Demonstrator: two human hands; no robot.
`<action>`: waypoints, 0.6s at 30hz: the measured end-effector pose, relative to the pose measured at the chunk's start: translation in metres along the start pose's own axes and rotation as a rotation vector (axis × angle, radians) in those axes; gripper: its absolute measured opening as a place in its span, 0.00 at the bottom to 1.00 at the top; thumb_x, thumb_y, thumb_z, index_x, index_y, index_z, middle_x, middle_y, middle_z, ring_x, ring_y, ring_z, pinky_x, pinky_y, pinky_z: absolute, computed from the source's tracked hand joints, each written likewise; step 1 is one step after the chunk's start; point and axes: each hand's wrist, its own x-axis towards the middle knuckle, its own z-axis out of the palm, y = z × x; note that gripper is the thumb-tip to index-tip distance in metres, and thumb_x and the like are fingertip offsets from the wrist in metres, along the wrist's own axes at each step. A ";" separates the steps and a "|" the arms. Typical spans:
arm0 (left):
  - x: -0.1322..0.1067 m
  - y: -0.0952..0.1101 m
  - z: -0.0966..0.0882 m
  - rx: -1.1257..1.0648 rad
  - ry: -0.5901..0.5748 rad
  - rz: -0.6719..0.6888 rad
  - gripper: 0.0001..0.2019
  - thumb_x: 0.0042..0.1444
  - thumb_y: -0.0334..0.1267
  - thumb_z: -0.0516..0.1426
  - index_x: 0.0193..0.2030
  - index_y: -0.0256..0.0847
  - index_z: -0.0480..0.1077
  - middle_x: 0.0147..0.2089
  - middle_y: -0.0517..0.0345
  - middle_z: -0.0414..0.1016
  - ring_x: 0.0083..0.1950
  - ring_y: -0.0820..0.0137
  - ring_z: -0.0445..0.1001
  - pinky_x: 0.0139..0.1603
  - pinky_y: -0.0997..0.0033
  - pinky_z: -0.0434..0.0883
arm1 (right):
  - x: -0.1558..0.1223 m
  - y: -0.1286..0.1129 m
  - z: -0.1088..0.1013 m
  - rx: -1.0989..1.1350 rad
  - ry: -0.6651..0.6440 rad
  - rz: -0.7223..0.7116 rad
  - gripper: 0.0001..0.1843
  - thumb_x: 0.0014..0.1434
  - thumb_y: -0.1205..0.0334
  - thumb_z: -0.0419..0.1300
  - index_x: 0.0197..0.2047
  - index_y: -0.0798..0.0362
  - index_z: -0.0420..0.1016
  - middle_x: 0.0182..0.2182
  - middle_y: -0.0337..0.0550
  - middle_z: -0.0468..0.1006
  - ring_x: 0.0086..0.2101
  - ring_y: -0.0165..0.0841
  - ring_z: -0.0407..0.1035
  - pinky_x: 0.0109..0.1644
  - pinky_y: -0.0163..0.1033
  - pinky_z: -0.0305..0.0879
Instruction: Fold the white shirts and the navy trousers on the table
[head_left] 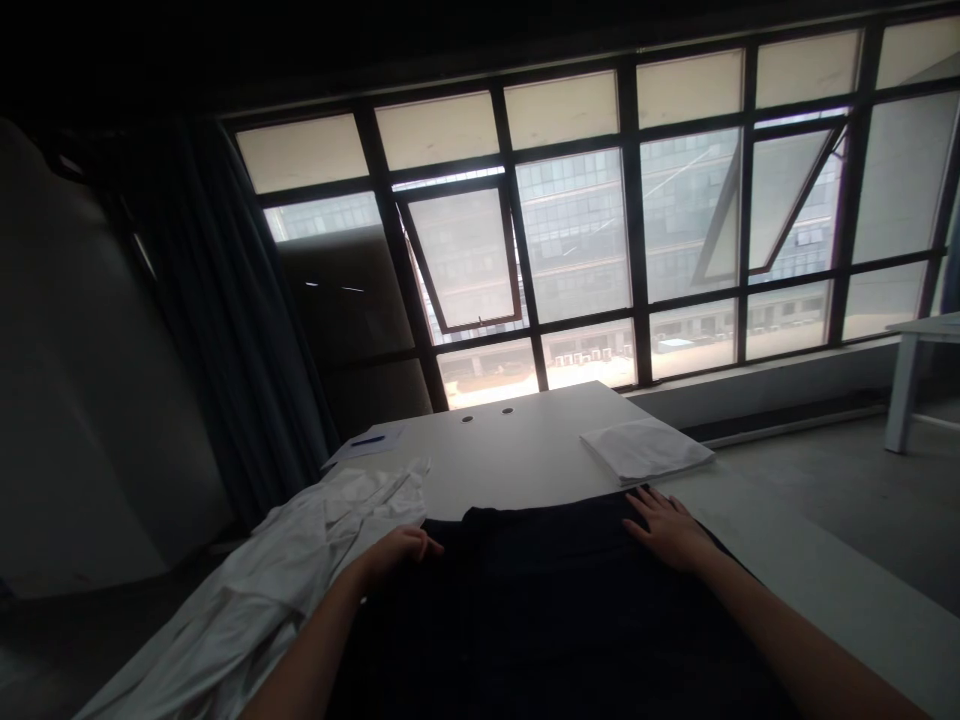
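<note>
**Dark garment spread on a white table, both hands at its far edge**

Head view. A dark garment (540,600) lay spread flat across the near part of the white table (517,450), not folded. The left hand (397,553) rested at the garment's far left corner with its fingers curled under; whether they pinched the cloth could not be told. The right hand (667,530) lay flat on the garment's far right corner, fingers spread and gripping nothing.

Just left of the garment sat a loose heap of white clothing (300,560), unfolded. Beyond its right corner lay one folded white cloth (645,450). Beyond its left corner were a sheet of paper and pen (367,442). Well behind the garment stood a large window (570,230).
</note>
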 end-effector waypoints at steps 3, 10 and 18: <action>0.004 0.004 0.001 0.170 0.054 0.028 0.08 0.52 0.38 0.54 0.32 0.42 0.74 0.35 0.55 0.80 0.40 0.59 0.78 0.45 0.62 0.73 | -0.001 -0.001 -0.001 -0.008 0.000 -0.001 0.46 0.62 0.29 0.39 0.74 0.48 0.52 0.74 0.47 0.47 0.71 0.48 0.39 0.71 0.58 0.35; 0.002 0.034 0.056 0.497 0.136 0.321 0.18 0.52 0.53 0.63 0.46 0.48 0.75 0.53 0.53 0.74 0.56 0.56 0.71 0.61 0.61 0.62 | -0.003 -0.003 -0.004 -0.022 0.008 0.000 0.46 0.63 0.29 0.39 0.74 0.49 0.53 0.73 0.47 0.48 0.71 0.47 0.40 0.71 0.57 0.36; 0.008 0.053 0.117 0.655 0.170 0.387 0.11 0.67 0.45 0.52 0.46 0.46 0.74 0.50 0.49 0.75 0.54 0.57 0.72 0.54 0.62 0.66 | 0.000 0.000 -0.002 -0.002 -0.007 0.003 0.46 0.62 0.29 0.39 0.74 0.48 0.52 0.74 0.47 0.47 0.71 0.47 0.38 0.71 0.57 0.34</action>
